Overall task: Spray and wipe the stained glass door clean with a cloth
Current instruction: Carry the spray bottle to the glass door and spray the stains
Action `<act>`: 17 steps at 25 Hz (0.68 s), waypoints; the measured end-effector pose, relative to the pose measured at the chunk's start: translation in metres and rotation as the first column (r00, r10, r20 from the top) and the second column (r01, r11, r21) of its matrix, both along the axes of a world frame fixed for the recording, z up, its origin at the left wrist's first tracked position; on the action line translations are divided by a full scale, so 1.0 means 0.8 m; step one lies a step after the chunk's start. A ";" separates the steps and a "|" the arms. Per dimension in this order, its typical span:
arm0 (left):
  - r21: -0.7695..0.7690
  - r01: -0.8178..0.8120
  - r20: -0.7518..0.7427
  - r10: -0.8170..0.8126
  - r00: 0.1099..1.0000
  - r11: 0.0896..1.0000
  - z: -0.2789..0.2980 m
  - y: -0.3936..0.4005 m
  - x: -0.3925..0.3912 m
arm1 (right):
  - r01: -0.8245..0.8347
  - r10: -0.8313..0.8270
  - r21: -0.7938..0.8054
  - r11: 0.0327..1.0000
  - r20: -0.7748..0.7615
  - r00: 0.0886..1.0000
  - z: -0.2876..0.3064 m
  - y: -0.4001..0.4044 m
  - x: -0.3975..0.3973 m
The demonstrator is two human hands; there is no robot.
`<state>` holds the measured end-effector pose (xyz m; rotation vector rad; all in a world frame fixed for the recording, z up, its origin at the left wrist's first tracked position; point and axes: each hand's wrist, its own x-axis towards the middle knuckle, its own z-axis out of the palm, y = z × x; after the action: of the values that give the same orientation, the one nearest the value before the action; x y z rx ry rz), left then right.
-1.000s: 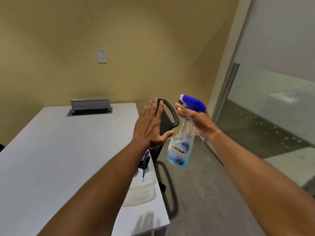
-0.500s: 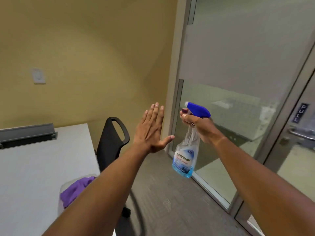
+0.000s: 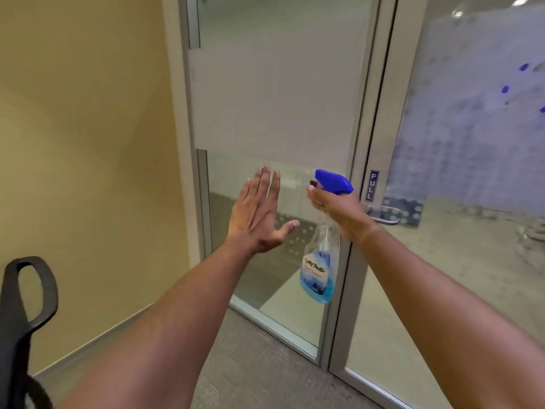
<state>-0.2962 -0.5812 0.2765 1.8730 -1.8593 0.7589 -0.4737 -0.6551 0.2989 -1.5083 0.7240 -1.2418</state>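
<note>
- Since the stained glass door [image 3: 472, 128] sits up and right of our right hand [image 3: 336, 212], clamped on the spray bottle [image 3: 320, 261], it's nearer.
- Left hand [image 3: 259, 216] is flat, fingers apart, empty.

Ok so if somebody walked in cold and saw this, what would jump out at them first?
Probably the spray bottle with its bright blue trigger head, gripped in the right hand at centre frame. Beside it, the left hand is raised flat and empty, fingers together. To the right, the glass door shows cloudy spotting and a few blue marks near its upper edge.
</note>
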 end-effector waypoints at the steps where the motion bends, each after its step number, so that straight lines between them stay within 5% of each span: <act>1: -0.013 0.027 0.007 -0.027 1.000 1.000 0.005 -0.023 -0.015 | 0.041 -0.041 -0.002 0.999 0.007 0.999 0.004 -0.013 -0.016; 8: -0.074 0.253 0.009 -0.253 0.967 0.965 0.024 -0.190 -0.099 | 0.343 -0.343 -0.028 0.939 0.000 0.939 0.025 -0.112 -0.116; 17: -0.139 0.544 0.040 -0.544 0.838 0.828 0.077 -0.400 -0.200 | 0.679 -0.674 -0.019 0.734 0.108 0.731 0.074 -0.234 -0.209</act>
<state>-0.4559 -0.9013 0.3380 1.1505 -2.1221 0.6609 -0.6413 -0.8424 0.3579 -1.2401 1.2551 -1.8781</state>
